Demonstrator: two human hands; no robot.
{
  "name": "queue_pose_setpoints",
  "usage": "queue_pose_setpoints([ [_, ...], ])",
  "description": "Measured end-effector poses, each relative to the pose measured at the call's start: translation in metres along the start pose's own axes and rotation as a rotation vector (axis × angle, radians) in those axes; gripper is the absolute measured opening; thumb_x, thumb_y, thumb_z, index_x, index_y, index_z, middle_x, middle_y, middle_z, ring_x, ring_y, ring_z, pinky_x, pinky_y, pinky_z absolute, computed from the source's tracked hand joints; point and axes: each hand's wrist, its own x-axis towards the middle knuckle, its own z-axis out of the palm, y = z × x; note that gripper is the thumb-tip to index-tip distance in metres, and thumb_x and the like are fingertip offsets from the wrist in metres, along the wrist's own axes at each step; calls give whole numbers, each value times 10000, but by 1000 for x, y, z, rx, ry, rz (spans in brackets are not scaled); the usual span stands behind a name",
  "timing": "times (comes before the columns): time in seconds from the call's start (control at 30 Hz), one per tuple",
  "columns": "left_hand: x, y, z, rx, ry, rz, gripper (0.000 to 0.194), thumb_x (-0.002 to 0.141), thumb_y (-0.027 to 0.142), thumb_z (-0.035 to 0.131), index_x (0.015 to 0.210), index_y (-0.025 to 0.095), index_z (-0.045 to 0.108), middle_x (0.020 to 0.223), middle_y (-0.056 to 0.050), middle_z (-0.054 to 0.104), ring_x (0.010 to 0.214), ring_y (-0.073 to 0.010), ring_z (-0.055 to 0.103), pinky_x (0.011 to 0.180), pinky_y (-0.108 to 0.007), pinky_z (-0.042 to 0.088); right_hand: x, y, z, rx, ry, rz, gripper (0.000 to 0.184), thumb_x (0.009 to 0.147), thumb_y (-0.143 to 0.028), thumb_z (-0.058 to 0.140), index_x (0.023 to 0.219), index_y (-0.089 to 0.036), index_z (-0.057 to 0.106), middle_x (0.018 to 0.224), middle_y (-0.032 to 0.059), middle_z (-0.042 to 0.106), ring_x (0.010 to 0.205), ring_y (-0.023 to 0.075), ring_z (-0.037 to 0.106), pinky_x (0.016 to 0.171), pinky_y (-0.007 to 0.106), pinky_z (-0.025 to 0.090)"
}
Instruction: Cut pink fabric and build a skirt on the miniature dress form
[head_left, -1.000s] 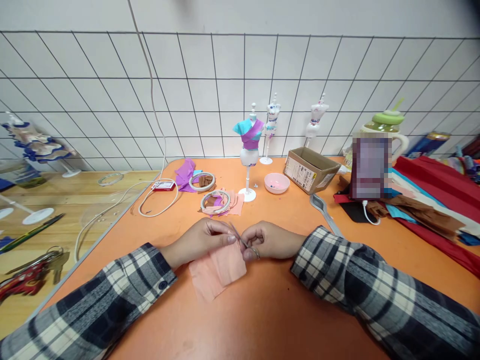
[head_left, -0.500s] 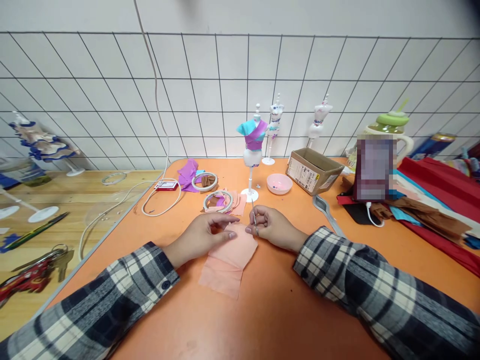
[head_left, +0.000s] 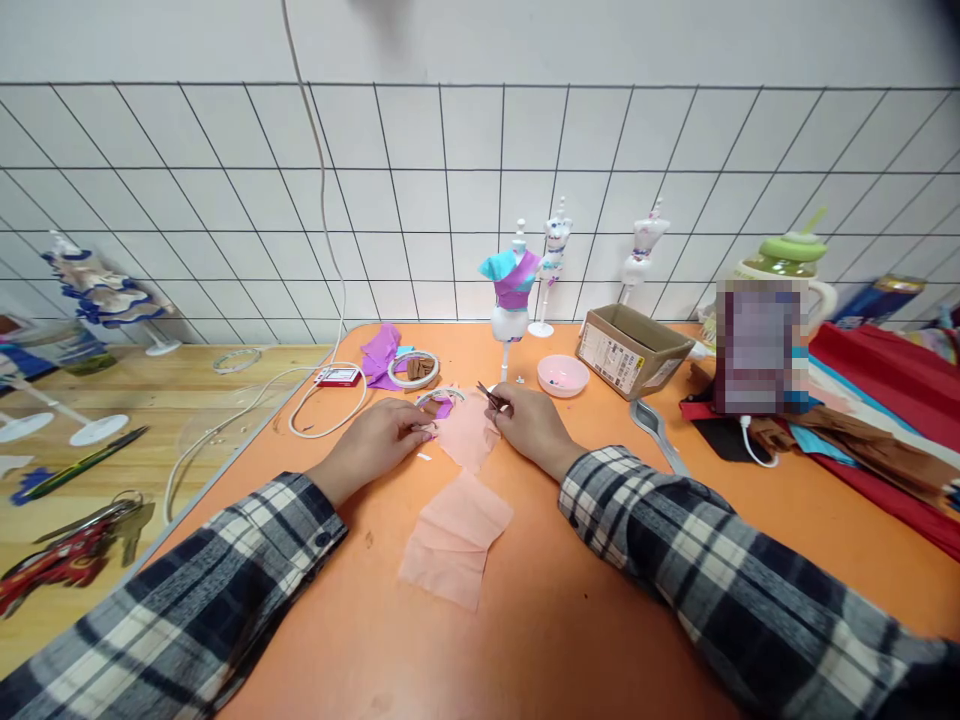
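Observation:
My left hand (head_left: 386, 437) is closed, its fingertips pinched together by the left edge of a peach cloth piece (head_left: 463, 435); what they hold, if anything, I cannot make out. A white tape roll (head_left: 442, 393) lies just beyond, partly hidden by that hand. On the cloth's right side, my right hand (head_left: 531, 425) grips small metal scissors (head_left: 489, 396), tips pointing up and left; their handles are hidden in the fingers. Nearer me, a second, creased peach cloth (head_left: 454, 540) lies flat on the orange table (head_left: 360, 620), untouched. Behind stands a mini mannequin (head_left: 511, 310) wrapped in turquoise and purple fabric.
A pink bowl (head_left: 562, 376), a cardboard box (head_left: 634, 350) and a grey tool (head_left: 658, 435) lie to the right. Another tape roll (head_left: 414, 370) and purple cloth (head_left: 381, 355) sit at the back left. A white cable (head_left: 300, 425) loops nearby. A phone (head_left: 756, 345) stands at right.
My hands have let go of the nearer peach cloth and moved forward to another peach piece by the tape roll. The scissors now tilt left instead of standing nearly upright.

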Motion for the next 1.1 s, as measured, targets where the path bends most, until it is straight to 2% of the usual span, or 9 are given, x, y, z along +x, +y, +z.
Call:
queue_pose_setpoints([
  [0.13,-1,-3,8,-217,97,-134,369,849,531,587,938,195,710,929,-56,740,826,-212,656,732,-287,479,5,3,2,-97,-18,19,113,791,-131,544,836,-206,616,864,29,682,776,163,561,612,251,281],
  [0.23,-2,-5,10,-311,109,-155,408,831,558,610,949,179,707,921,-54,732,808,-202,652,730,-278,477,2,5,-2,-150,-32,38,99,781,-162,562,839,-216,620,860,26,684,737,161,547,569,265,221],
  [0.5,-5,10,3,-88,12,129,313,930,430,497,1003,207,704,1058,-93,714,1013,-251,617,913,-348,449,-4,3,-5,-196,-57,94,111,836,-326,562,874,-253,637,813,3,685,707,159,557,538,268,194],
  [0.67,-5,12,8,-310,80,-62,322,912,467,518,964,175,643,946,-66,699,846,-204,635,756,-284,491,-5,2,-4,-208,-58,139,109,818,-331,588,881,-254,633,831,-4,686,717,154,564,538,264,205],
  [0.73,-4,11,8,-381,107,-68,321,909,467,523,948,167,627,939,-60,691,845,-197,636,747,-276,497,-5,1,-4,-210,-59,157,92,807,-316,592,862,-253,629,822,-10,685,708,150,562,537,262,208],
  [0.87,-5,9,6,-231,130,61,272,937,403,503,986,173,640,997,-73,689,922,-208,636,835,-309,487,-5,0,-5,-202,-59,182,77,795,-293,583,840,-255,635,809,-12,686,712,154,568,540,260,216],
  [1.0,-7,12,2,15,16,266,269,976,306,430,1052,192,663,1099,-98,684,1037,-224,611,948,-366,445,-5,2,-4,-178,-62,207,82,782,-308,600,833,-257,639,807,-10,689,702,156,563,546,255,227],
  [1.1,-9,15,2,152,-77,308,282,985,292,422,1088,239,679,1185,-79,672,1110,-233,594,1106,-489,284,-5,3,-4,-151,-57,217,103,782,-346,617,816,-249,631,783,-10,681,679,152,550,547,252,236],
])
